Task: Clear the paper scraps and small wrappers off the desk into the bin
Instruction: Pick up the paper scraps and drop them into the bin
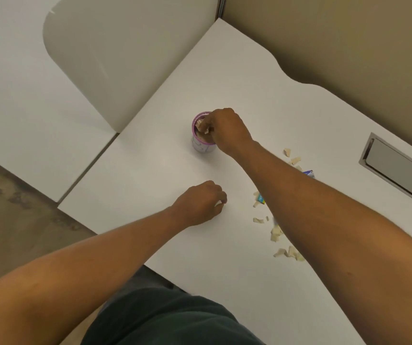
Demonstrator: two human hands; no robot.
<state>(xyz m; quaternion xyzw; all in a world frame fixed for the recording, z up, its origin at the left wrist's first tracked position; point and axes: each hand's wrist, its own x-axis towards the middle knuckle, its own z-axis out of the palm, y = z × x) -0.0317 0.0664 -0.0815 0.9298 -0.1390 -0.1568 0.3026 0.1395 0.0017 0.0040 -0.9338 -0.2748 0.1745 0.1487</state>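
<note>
While my right hand [227,128] is over the little bin [203,143], its fingers are curled and pinch some paper bits [202,127] right at the open top. The bin is a small round cup with a purple rim, and it stands up straight on the white desk [165,170]. I can see more paper already inside it.

My left hand [201,202] rests on the desk, closer to me than the bin and apart from it. Its fingers are curled in, and a small white scrap [219,203] peeks out at my fingertips, so it looks like I pinch it.

More paper scraps [277,232] lie on the desk by my right arm. Some are near my elbow side, and a few more scraps [291,156] are farther up, on the other side of my arm. A small teal wrapper [260,199] lies among them, just beside my arm. A blue wrapper [308,174] pokes out from behind my arm, partly hidden.

There is a grey metal flap [399,168] set into the desk on the far right. A pale wall panel [115,58] stands at the desk's left side. My dark green shirt [170,319] shows at the bottom.
</note>
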